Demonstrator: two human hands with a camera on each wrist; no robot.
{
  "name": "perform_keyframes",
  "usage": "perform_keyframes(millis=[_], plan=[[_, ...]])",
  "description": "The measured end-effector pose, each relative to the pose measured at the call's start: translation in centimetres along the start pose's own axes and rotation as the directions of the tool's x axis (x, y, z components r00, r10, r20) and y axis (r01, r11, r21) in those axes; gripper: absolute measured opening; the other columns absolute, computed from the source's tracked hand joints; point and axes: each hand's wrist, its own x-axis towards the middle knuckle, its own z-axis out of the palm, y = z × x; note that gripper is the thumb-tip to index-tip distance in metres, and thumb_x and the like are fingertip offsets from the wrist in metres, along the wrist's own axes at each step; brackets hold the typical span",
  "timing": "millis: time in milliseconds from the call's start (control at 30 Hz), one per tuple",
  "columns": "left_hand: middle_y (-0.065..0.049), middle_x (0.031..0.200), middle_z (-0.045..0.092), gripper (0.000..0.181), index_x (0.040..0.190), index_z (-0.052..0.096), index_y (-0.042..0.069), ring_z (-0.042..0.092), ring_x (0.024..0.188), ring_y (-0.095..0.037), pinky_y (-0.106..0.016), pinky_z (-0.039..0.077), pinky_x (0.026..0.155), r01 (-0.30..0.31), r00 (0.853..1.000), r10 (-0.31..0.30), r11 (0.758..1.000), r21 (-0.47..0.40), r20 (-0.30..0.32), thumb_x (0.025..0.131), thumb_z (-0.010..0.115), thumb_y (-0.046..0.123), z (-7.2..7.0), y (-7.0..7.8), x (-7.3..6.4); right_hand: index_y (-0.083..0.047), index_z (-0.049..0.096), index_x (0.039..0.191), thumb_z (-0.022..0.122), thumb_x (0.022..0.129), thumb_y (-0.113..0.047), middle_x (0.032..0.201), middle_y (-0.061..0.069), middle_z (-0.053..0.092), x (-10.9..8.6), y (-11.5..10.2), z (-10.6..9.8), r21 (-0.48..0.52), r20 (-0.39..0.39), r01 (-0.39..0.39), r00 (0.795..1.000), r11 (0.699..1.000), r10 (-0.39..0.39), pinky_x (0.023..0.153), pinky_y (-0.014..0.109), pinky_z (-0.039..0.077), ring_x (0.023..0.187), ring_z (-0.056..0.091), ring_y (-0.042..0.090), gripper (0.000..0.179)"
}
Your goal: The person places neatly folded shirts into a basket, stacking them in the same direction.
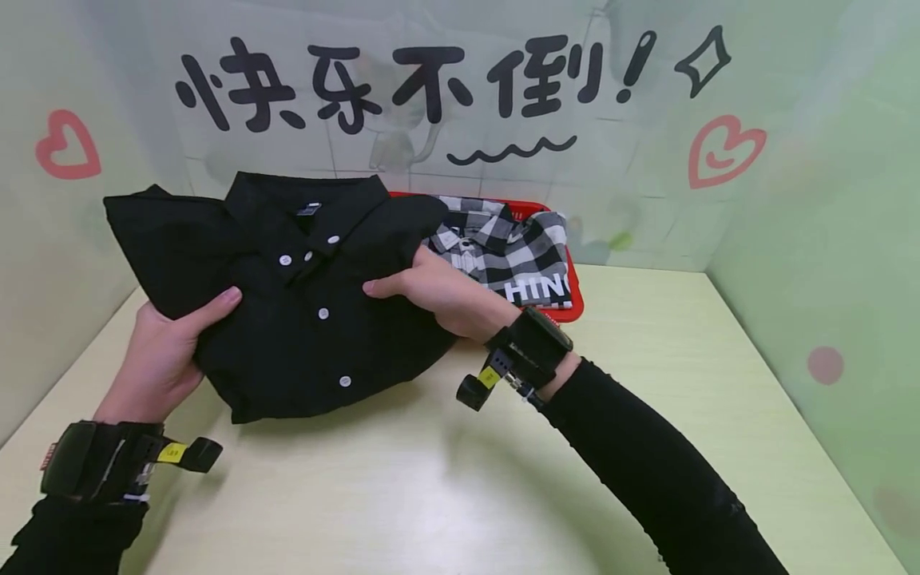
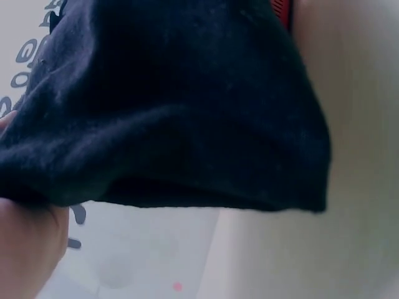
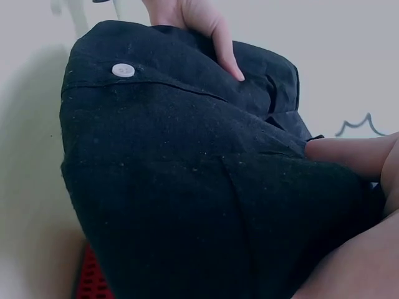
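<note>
A folded black shirt (image 1: 287, 343) with white buttons and a collar is held up over the table between both hands. My left hand (image 1: 161, 351) grips its left side, thumb on the front and the other fingers behind the cloth. At the opposite side my right hand (image 1: 438, 291) holds the shirt with the thumb on the front; its other fingers are hidden. Dark cloth (image 2: 187, 124) fills most of the left wrist view. In the right wrist view a white button (image 3: 123, 70) shows on the shirt, with the left hand (image 3: 193, 18) beyond it.
Behind the black shirt, a red basket (image 1: 573, 299) stands on the table (image 1: 647, 383) near the back wall, partly hidden. Inside it lies a folded black-and-white checked shirt (image 1: 528, 247) with white lettering. Printed walls (image 1: 812, 200) enclose the table at the back and sides.
</note>
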Motion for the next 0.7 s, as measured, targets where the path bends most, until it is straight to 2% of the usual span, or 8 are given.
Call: perform_keyframes(millis=[67, 233, 433, 700], plan=[[-0.006, 0.132, 0.042, 0.051, 0.134, 0.036, 0.016, 0.059, 0.104, -0.016, -0.025, 0.051, 0.088, -0.009, 1.0, 0.009, 1.0, 0.011, 0.01, 0.094, 0.065, 0.002, 0.7, 0.1, 0.5, -0.015, 0.043, 0.132, 0.069, 0.092, -0.012, 0.126, 0.004, 0.054, -0.1, 0.2, -0.7, 0.008, -0.02, -0.003, 1.0, 1.0, 0.003, 0.106, 0.042, 0.034, 0.116, 0.051, 0.023, 0.048], [-0.008, 0.131, 0.044, 0.05, 0.133, 0.038, 0.013, 0.06, 0.104, -0.017, -0.025, 0.051, 0.088, -0.014, 0.999, 0.013, 0.999, 0.038, 0.041, 0.093, 0.066, 0.003, 2.6, 0.3, 1.3, -0.013, 0.043, 0.133, 0.069, 0.092, -0.011, 0.127, 0.006, 0.055, -0.8, 0.6, -2.7, 0.065, -0.042, 0.007, 0.999, 0.998, -0.005, 0.107, 0.044, 0.032, 0.117, 0.05, 0.025, 0.049], [-0.009, 0.131, 0.045, 0.048, 0.132, 0.04, 0.011, 0.059, 0.107, -0.019, -0.025, 0.05, 0.089, -0.014, 0.995, 0.009, 0.998, 0.057, 0.097, 0.093, 0.067, 0.004, 4.7, 0.9, 2.2, -0.011, 0.042, 0.133, 0.069, 0.091, -0.011, 0.129, 0.01, 0.057, -2.2, 1.0, -5.6, 0.193, -0.079, 0.022, 0.997, 0.981, -0.007, 0.105, 0.047, 0.036, 0.116, 0.056, 0.028, 0.05], [-0.008, 0.135, 0.043, 0.056, 0.132, 0.038, 0.019, 0.053, 0.113, -0.025, -0.026, 0.051, 0.088, 0.06, 0.988, -0.09, 0.972, 0.229, 0.123, 0.089, 0.075, 0.018, 7.7, 2.0, 4.2, -0.006, 0.051, 0.124, 0.07, 0.09, -0.009, 0.123, 0.015, 0.06, -3.7, 2.1, -8.8, 0.313, -0.117, 0.092, 0.991, 0.945, -0.058, 0.094, 0.047, 0.048, 0.105, 0.062, 0.032, 0.039]])
